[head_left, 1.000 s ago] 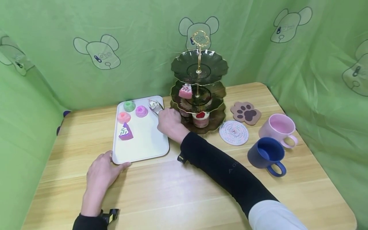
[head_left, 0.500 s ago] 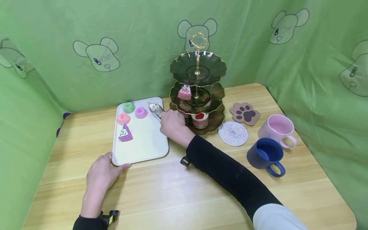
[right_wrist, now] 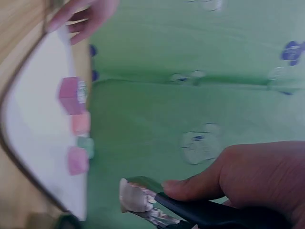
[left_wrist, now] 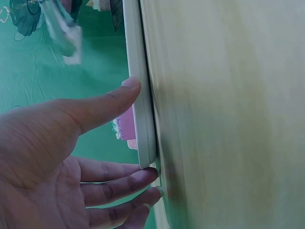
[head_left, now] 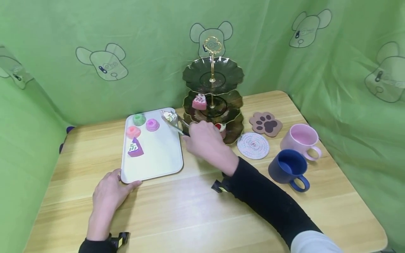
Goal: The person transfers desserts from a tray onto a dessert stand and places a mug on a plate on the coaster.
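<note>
Compared with a second ago, the right hand (head_left: 207, 142) has shifted from the tray's right edge further to the right, so that more of the tongs (head_left: 178, 129) shows and the hand now partly covers a red-topped dessert (head_left: 222, 130) on the lowest tier of a three-tier stand (head_left: 212, 75). Fingers and thumb grip the tongs' dark handles; the metal ends hold a white-topped piece (head_left: 169, 116) at the far right corner of the white tray (head_left: 158, 154). Whether this piece touches the tray I cannot tell. At the tray's near left corner, the left hand (head_left: 110, 189) steadies it, thumb against the near edge and fingers at the left edge.

Along the tray's left side, from far corner toward the middle, sit a green round sweet (head_left: 139, 119), a coral one (head_left: 133, 132) and a purple wedge (head_left: 135, 148) with white topping; a magenta round sweet (head_left: 152, 124) is just right of the green one. On the stand's middle tier is a pink wedge (head_left: 199, 102). Toward the right edge of the wooden table (head_left: 190, 214) lie a paw-shaped coaster (head_left: 265, 124) and a round coaster (head_left: 253, 145), beside a pink mug (head_left: 299, 137) and a blue mug (head_left: 284, 168).
</note>
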Demonstrator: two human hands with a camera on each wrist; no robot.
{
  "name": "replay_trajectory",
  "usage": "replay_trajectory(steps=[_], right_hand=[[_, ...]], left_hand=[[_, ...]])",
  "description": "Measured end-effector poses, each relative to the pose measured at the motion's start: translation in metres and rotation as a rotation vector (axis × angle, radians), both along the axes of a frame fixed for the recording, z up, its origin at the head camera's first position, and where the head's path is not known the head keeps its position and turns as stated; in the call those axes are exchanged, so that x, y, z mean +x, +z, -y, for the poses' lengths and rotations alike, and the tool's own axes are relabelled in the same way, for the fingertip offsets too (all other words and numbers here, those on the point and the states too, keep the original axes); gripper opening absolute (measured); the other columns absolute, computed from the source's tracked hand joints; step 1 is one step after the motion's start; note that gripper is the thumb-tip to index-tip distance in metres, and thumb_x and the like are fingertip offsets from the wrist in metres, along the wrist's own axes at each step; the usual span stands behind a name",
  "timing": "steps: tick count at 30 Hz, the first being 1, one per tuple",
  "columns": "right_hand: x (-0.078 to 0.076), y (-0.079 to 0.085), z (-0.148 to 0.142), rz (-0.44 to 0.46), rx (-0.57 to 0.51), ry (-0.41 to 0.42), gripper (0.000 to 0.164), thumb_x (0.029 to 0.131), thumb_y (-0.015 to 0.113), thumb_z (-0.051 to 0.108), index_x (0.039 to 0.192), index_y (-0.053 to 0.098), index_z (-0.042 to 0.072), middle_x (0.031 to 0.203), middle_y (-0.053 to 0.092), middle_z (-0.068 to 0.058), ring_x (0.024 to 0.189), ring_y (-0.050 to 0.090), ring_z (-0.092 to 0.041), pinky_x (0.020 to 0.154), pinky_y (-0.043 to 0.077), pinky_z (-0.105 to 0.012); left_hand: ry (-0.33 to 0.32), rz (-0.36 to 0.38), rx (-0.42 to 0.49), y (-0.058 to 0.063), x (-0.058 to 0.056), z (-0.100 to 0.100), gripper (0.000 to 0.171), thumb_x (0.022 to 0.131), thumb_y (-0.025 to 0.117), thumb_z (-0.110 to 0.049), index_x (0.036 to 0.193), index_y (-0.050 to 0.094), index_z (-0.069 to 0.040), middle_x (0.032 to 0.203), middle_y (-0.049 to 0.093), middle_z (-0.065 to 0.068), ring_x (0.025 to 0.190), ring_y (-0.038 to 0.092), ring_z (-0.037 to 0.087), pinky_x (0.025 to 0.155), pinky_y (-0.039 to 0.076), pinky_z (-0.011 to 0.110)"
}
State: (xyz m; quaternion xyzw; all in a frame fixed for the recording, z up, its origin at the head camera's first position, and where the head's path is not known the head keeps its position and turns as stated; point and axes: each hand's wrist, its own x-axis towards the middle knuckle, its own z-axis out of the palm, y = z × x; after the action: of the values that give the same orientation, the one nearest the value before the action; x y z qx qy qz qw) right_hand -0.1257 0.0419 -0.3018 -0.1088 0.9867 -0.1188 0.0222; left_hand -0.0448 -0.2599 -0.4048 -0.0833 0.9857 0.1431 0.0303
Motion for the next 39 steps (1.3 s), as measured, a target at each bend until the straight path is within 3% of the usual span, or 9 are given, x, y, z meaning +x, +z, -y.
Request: replay_trajectory(steps=[9, 17, 21, 24, 27, 31, 36, 39], right_hand=[[0.042, 0.037, -0.048, -0.149, -0.024, 0.085, 0.042, 0.087, 0.053, 0.049, 0.101, 0.059, 0.010, 0.064, 0.054, -0.005, 0.055, 0.054, -0.025, 0.045, 0.040, -0.036], [0.065, 0.055, -0.086, -0.175, -0.038, 0.127, 0.039, 0.088, 0.054, 0.044, 0.102, 0.058, 0.008, 0.051, 0.043, 0.001, 0.041, 0.042, -0.016, 0.039, 0.032, -0.030], [0.071, 0.055, -0.108, -0.219, -0.027, 0.105, 0.035, 0.088, 0.055, 0.042, 0.097, 0.059, 0.008, 0.057, 0.045, -0.001, 0.047, 0.044, -0.018, 0.044, 0.034, -0.033], [0.072, 0.053, -0.124, -0.271, -0.026, 0.075, 0.029, 0.086, 0.059, 0.038, 0.085, 0.055, 0.010, 0.070, 0.047, -0.004, 0.059, 0.047, -0.022, 0.051, 0.036, -0.036], [0.070, 0.051, -0.137, -0.288, -0.019, 0.047, 0.029, 0.086, 0.060, 0.036, 0.090, 0.054, 0.009, 0.079, 0.048, -0.006, 0.062, 0.051, -0.025, 0.052, 0.038, -0.039], [0.062, 0.049, -0.148, -0.254, 0.011, 0.001, 0.034, 0.087, 0.057, 0.038, 0.102, 0.055, 0.008, 0.067, 0.048, -0.006, 0.052, 0.049, -0.025, 0.047, 0.035, -0.038], [0.043, 0.043, -0.154, -0.276, 0.032, -0.020, 0.033, 0.088, 0.056, 0.038, 0.073, 0.048, 0.009, 0.053, 0.038, -0.003, 0.044, 0.038, -0.021, 0.042, 0.026, -0.033], [0.030, 0.040, -0.156, -0.286, 0.045, -0.024, 0.034, 0.088, 0.056, 0.037, 0.070, 0.046, 0.009, 0.051, 0.036, -0.003, 0.042, 0.036, -0.021, 0.040, 0.025, -0.033]], left_hand=[[-0.003, 0.020, -0.009, 0.001, 0.000, 0.000, 0.065, 0.063, 0.068, -0.067, 0.092, 0.057, -0.010, 0.079, 0.054, 0.009, 0.072, 0.050, 0.025, 0.053, 0.033, 0.034], [-0.007, 0.027, -0.004, -0.002, -0.001, 0.000, 0.069, 0.062, 0.066, -0.070, 0.095, 0.057, -0.009, 0.084, 0.056, 0.011, 0.076, 0.053, 0.028, 0.054, 0.036, 0.037], [-0.008, 0.027, -0.003, -0.001, -0.001, 0.000, 0.069, 0.062, 0.067, -0.069, 0.094, 0.057, -0.009, 0.083, 0.056, 0.011, 0.075, 0.052, 0.027, 0.053, 0.035, 0.036], [-0.009, 0.029, -0.003, 0.000, 0.000, 0.000, 0.068, 0.062, 0.067, -0.069, 0.092, 0.057, -0.010, 0.081, 0.055, 0.010, 0.072, 0.051, 0.026, 0.052, 0.034, 0.035], [-0.011, 0.031, 0.001, 0.001, -0.001, 0.001, 0.069, 0.061, 0.066, -0.070, 0.092, 0.057, -0.010, 0.081, 0.055, 0.011, 0.073, 0.052, 0.027, 0.053, 0.035, 0.036], [-0.015, 0.028, 0.001, 0.001, 0.000, 0.003, 0.070, 0.061, 0.066, -0.070, 0.093, 0.057, -0.009, 0.083, 0.057, 0.012, 0.076, 0.053, 0.029, 0.055, 0.036, 0.039], [-0.021, 0.022, -0.001, 0.001, 0.000, 0.003, 0.069, 0.061, 0.067, -0.069, 0.092, 0.057, -0.009, 0.081, 0.056, 0.011, 0.073, 0.052, 0.028, 0.053, 0.034, 0.037], [-0.028, 0.013, 0.000, 0.001, -0.001, 0.002, 0.068, 0.061, 0.067, -0.069, 0.091, 0.057, -0.009, 0.079, 0.055, 0.010, 0.071, 0.052, 0.026, 0.052, 0.033, 0.035]])
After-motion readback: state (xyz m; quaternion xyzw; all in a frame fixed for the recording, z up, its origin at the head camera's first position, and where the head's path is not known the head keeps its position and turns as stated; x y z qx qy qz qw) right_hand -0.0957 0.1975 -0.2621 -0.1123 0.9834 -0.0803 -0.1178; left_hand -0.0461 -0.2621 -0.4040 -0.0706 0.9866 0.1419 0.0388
